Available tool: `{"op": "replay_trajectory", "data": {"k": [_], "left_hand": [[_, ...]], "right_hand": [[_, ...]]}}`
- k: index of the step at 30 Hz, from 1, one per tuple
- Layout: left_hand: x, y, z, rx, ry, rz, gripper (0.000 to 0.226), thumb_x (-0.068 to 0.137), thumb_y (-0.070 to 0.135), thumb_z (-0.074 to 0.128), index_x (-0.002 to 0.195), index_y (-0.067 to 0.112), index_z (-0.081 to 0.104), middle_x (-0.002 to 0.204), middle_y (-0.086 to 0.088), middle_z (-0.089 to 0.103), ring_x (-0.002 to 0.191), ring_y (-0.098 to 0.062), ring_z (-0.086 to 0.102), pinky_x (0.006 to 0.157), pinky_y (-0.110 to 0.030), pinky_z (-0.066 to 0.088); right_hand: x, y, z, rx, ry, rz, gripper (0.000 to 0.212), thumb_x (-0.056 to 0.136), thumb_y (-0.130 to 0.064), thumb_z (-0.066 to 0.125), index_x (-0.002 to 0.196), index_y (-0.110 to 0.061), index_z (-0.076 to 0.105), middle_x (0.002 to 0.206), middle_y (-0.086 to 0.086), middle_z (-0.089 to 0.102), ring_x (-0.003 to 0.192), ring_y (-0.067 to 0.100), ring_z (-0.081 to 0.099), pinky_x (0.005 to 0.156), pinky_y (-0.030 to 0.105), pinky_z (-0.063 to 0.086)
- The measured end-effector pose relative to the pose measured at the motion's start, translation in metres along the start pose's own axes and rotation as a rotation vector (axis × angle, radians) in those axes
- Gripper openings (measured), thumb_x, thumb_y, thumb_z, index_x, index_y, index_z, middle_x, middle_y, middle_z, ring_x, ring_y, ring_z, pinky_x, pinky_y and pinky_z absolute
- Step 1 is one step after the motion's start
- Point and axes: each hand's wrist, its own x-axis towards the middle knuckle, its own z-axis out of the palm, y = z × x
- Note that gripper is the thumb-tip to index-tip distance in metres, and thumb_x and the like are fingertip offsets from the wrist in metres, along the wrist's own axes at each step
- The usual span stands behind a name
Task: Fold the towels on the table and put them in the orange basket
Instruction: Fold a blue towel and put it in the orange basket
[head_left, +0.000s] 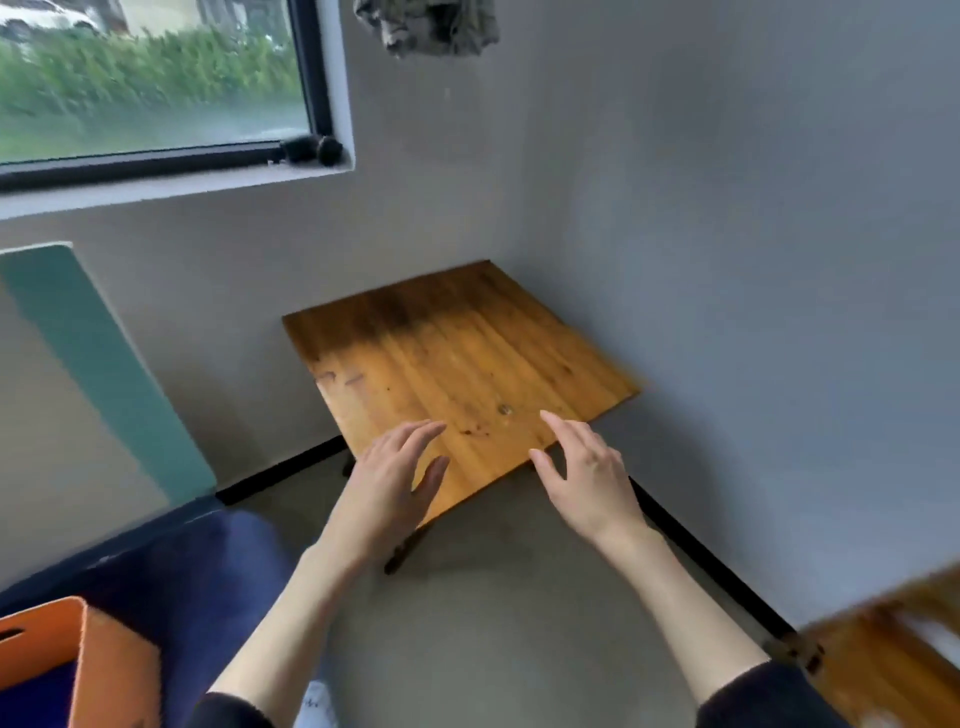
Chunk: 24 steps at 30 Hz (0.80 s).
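a wooden table (457, 364) is sitting bare in the corner; no towels are showing. left hand (395, 478) and right hand (582, 467) are hovering empty, fingers loose; basket (78, 660) is lying nearer the left.

The scene is viewed from one head-worn wide-angle camera, aimed forward and down into a room corner. The wooden table (457, 374) is seen from above at arm's reach, with the window (156, 83) caught at upper left and the floor (519, 597) directly below; straight lines are bent toward the edges
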Motion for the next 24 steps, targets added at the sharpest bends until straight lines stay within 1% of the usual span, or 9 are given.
{"op": "replay_trajectory", "data": {"k": [3,6,10,14,16,18,21,24], "left_hand": [[0.007,0.063,0.033,-0.045,-0.103,0.127,0.042,0.095,0.034,0.045,0.135,0.018,0.046,0.136,-0.001,0.05,0.127,-0.018,0.044,0.105,-0.035,0.037],[0.002,0.137,0.068,-0.089,-0.172,0.251,0.041,0.095,0.029,0.048,0.134,0.016,0.046,0.136,-0.001,0.049,0.129,-0.019,0.042,0.107,-0.032,0.033],[-0.032,0.244,0.122,-0.187,-0.285,0.443,0.038,0.093,0.02,0.052,0.13,0.01,0.051,0.132,-0.005,0.054,0.126,-0.021,0.045,0.104,-0.027,0.03],[-0.075,0.346,0.183,-0.279,-0.427,0.583,0.037,0.094,0.021,0.05,0.13,0.013,0.051,0.13,-0.002,0.054,0.125,-0.02,0.045,0.103,-0.024,0.029],[-0.099,0.398,0.21,-0.324,-0.515,0.662,0.037,0.095,0.024,0.049,0.131,0.016,0.05,0.13,-0.001,0.054,0.123,-0.018,0.046,0.1,-0.023,0.03],[-0.121,0.446,0.234,-0.344,-0.607,0.755,0.037,0.096,0.03,0.046,0.131,0.021,0.048,0.131,0.002,0.053,0.121,-0.017,0.047,0.098,-0.024,0.033],[-0.147,0.514,0.27,-0.344,-0.741,0.9,0.038,0.097,0.036,0.04,0.133,0.026,0.044,0.134,0.004,0.05,0.123,-0.015,0.046,0.099,-0.028,0.037],[-0.166,0.573,0.307,-0.341,-0.842,0.995,0.038,0.097,0.037,0.039,0.134,0.028,0.041,0.135,0.005,0.048,0.125,-0.015,0.044,0.101,-0.029,0.038]], "right_hand": [[-0.048,0.051,-0.038,-0.01,0.094,0.126,0.047,0.094,-0.034,0.049,0.138,-0.019,0.042,0.135,-0.001,0.049,0.124,0.019,0.046,0.103,0.035,0.034],[-0.115,0.103,-0.077,-0.016,0.169,0.26,0.046,0.094,-0.031,0.05,0.137,-0.018,0.043,0.133,0.001,0.051,0.121,0.021,0.049,0.101,0.033,0.034],[-0.226,0.167,-0.128,-0.06,0.269,0.465,0.045,0.095,-0.032,0.048,0.138,-0.019,0.042,0.133,-0.001,0.051,0.122,0.019,0.048,0.101,0.028,0.033],[-0.34,0.217,-0.175,-0.105,0.366,0.662,0.046,0.095,-0.032,0.048,0.138,-0.021,0.041,0.135,-0.002,0.05,0.123,0.016,0.047,0.101,0.025,0.033],[-0.395,0.239,-0.197,-0.139,0.419,0.772,0.046,0.095,-0.033,0.047,0.139,-0.021,0.04,0.135,-0.003,0.051,0.123,0.015,0.047,0.1,0.024,0.033],[-0.442,0.257,-0.216,-0.156,0.463,0.881,0.047,0.095,-0.034,0.047,0.14,-0.021,0.039,0.136,-0.002,0.051,0.124,0.016,0.047,0.101,0.027,0.034],[-0.502,0.285,-0.238,-0.139,0.538,1.027,0.047,0.095,-0.033,0.047,0.14,-0.02,0.039,0.137,0.0,0.05,0.126,0.016,0.045,0.103,0.032,0.036],[-0.549,0.315,-0.255,-0.136,0.61,1.149,0.046,0.094,-0.03,0.05,0.138,-0.017,0.042,0.134,0.002,0.052,0.124,0.017,0.047,0.102,0.03,0.037]]}}
